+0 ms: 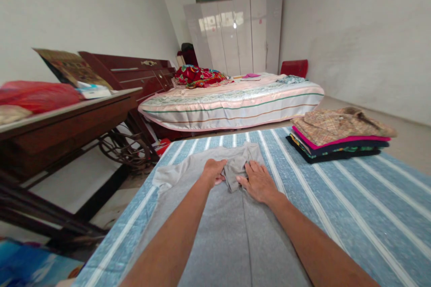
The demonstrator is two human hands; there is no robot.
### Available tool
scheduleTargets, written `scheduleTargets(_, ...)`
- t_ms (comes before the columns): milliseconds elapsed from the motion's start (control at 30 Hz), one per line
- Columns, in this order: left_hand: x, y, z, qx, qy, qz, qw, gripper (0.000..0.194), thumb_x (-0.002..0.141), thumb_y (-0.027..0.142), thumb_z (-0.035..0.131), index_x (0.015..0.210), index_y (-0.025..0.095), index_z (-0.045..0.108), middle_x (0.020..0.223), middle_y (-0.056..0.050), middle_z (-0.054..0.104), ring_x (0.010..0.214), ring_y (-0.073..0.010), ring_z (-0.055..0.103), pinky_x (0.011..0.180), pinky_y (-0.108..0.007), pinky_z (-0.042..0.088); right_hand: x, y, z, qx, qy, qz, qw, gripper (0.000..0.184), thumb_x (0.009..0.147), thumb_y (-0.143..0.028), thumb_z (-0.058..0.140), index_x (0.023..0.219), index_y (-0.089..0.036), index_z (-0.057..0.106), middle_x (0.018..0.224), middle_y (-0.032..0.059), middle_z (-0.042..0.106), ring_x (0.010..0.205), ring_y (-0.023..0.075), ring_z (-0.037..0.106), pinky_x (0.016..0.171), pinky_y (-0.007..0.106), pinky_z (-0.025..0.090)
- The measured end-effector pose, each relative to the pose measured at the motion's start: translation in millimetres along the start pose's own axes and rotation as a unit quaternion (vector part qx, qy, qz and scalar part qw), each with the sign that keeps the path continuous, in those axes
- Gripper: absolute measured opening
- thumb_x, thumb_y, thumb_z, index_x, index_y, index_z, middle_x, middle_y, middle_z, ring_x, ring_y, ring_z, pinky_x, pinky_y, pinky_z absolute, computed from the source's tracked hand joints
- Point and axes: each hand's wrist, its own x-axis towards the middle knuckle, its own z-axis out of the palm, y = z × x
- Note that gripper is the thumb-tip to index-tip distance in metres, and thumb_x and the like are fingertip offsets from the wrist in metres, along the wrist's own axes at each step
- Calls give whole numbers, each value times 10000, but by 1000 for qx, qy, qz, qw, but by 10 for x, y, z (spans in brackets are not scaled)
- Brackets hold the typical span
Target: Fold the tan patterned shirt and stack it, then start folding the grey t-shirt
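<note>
A grey short-sleeved shirt (pixel 215 242) lies spread over a blue and white striped cloth, one sleeve (pixel 170 175) stretching out to the left. My left hand (pixel 214 172) pinches a bunched, folded part (pixel 235 171) of the shirt near its top end. Just to the right of that fold, my right hand (pixel 259 181) rests on the fabric, palm down with its fingers apart. A lengthwise crease runs down the shirt below the hands. The fingertips of my left hand are partly hidden by the fabric.
A stack of folded clothes (pixel 340 134) sits at the far right of the striped cloth (pixel 357 202). Beyond is a bed (pixel 232 107) with a red floral bundle (pixel 200 76). A dark wooden table (pixel 67 116) with a metal wheel (pixel 126 145) beneath stands left.
</note>
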Motion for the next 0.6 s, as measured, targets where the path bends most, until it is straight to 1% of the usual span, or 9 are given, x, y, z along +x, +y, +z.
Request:
scheduleTargets(67, 60, 21, 54, -38, -17, -11, 999, 309, 688, 350, 651, 523, 181, 453, 384, 24, 451, 347, -124, 460, 382, -219, 287, 3, 5, 0, 3, 7, -4, 1000, 700, 931, -575, 228, 1379, -57, 372, 1461, 214, 303, 1364, 305, 231, 1080, 457, 167)
scheduleTargets(167, 85, 25, 90, -83, -49, 2, 995, 278, 611, 281, 703, 508, 167, 471, 368, 41, 429, 332, -85, 396, 369, -195, 219, 0, 13, 8, 8, 13, -7, 1000, 680, 931, -576, 231, 1359, -73, 395, 1452, 214, 319, 1358, 311, 240, 1073, 469, 175)
scheduleTargets(267, 54, 21, 97, -116, -68, 39, 990, 200, 537, 199, 726, 537, 156, 532, 362, 75, 399, 343, -56, 348, 376, -179, 198, -2, 18, 13, 2, 16, -13, 1000, 660, 930, -577, 234, 1351, -98, 405, 1448, 201, 330, 1358, 306, 242, 1070, 470, 181)
scheduleTargets(400, -5, 21, 96, -153, -77, 72, 983, 161, 515, 137, 706, 551, 152, 550, 385, 80, 428, 378, -45, 363, 394, -171, 216, 6, 20, 18, -3, 15, -15, 1000, 656, 930, -578, 233, 1356, -111, 408, 1450, 198, 327, 1357, 312, 243, 1067, 479, 182)
scheduleTargets(500, -13, 22, 87, -188, -102, 63, 975, 187, 518, 179, 718, 575, 155, 541, 445, 67, 489, 404, -56, 423, 404, -176, 257, 13, 22, 25, 2, 6, -13, 1000, 684, 925, -593, 222, 1370, -103, 396, 1463, 206, 300, 1364, 320, 223, 1069, 487, 173)
scheduleTargets(600, 15, 16, 79, -226, -123, 31, 966, 252, 558, 305, 729, 651, 162, 544, 549, 37, 575, 433, -75, 489, 407, -183, 294, 12, 24, 30, -1, 2, -12, 1000, 708, 919, -610, 202, 1379, -105, 388, 1463, 204, 301, 1367, 317, 216, 1071, 483, 170)
